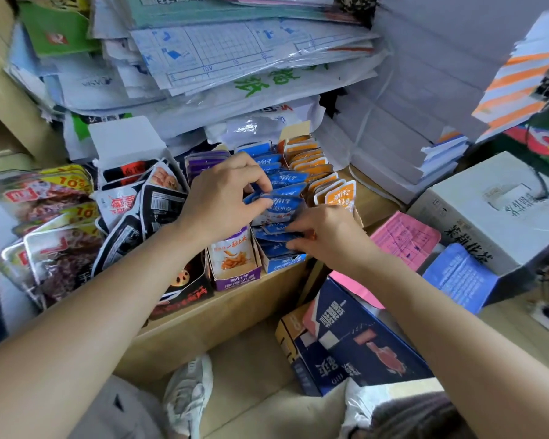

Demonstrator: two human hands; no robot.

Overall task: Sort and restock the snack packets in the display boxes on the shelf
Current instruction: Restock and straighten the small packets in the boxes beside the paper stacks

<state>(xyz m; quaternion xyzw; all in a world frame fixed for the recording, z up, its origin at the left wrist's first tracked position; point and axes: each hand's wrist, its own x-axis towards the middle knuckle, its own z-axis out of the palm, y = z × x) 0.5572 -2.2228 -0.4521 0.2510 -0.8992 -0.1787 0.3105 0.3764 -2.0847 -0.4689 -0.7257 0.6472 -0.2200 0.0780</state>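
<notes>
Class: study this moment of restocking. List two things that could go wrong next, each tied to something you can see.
1. The blue packets are crammed; as the left hand and right hand grip them, some may pop out of the blue display box.
2. The neighbouring orange packets lean close, so colours could get mixed.

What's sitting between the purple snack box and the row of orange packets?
The blue display box, full of blue packets, sits between the purple box and the orange packets, as the head view shows.
</notes>
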